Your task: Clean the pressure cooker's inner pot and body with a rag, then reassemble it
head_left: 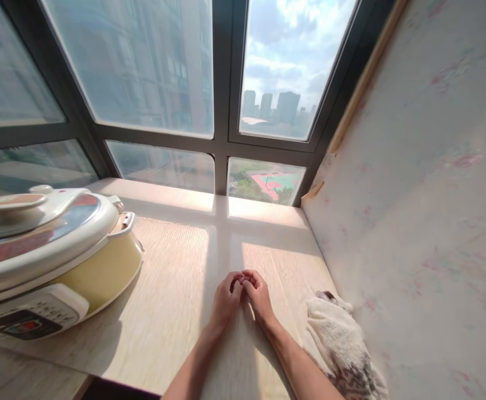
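My left hand [228, 297] and my right hand [258, 294] meet at their fingertips over the middle of the pale wood-patterned surface [163, 311]. The fingers of both are curled and pinched together. Anything between them is too small or too hidden to name. Right of my right forearm lies a crumpled cream cloth [337, 333] with dark patches. Well to the left of my hands stands a large cream-and-yellow electric cooker [113, 261] with its lid on.
Dark window frames [222, 111] rise behind the surface's far edge. A flower-patterned wall [418, 222] bounds the right side, with torn edging near the window. At the lower left, the surface has a front edge [72, 369] above a dark gap.
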The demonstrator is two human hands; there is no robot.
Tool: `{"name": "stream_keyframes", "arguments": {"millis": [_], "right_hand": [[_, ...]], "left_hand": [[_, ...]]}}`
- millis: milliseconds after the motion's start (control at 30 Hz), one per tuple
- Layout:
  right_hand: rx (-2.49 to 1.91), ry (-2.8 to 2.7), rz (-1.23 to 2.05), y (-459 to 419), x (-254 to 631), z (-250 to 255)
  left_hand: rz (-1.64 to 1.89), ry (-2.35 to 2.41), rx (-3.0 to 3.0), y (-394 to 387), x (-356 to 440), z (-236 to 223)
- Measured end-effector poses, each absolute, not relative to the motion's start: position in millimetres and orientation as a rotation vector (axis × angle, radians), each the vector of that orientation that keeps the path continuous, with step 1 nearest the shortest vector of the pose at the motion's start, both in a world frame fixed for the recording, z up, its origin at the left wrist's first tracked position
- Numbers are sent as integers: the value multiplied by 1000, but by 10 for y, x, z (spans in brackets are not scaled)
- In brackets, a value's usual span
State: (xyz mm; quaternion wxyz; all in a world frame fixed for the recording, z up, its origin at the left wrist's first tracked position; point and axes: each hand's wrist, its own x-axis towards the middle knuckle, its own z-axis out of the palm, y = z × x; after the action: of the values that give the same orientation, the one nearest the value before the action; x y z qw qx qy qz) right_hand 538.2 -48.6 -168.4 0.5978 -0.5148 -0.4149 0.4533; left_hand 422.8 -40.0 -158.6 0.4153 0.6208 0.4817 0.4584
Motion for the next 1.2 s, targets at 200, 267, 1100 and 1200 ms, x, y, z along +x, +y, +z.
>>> {"name": "stream_keyframes", "arguments": {"millis": [200, 267, 1100, 1200], "right_hand": [[-1310, -1141, 1003, -556, 5361, -1703], [-1326, -1177, 998, -578, 5359, -1698], [-1375, -1255, 960, -615, 5369, -1665], [-1372, -1256, 956, -616, 5371, -1670]], "left_hand": [[1076, 1226, 1624, -519, 4065, -1578], [1058, 1243, 1676, -573, 4043, -1602], [1028, 1219, 1878, -626, 4012, -1691], [1029, 1222, 1879, -626, 4008, -1688]]}}
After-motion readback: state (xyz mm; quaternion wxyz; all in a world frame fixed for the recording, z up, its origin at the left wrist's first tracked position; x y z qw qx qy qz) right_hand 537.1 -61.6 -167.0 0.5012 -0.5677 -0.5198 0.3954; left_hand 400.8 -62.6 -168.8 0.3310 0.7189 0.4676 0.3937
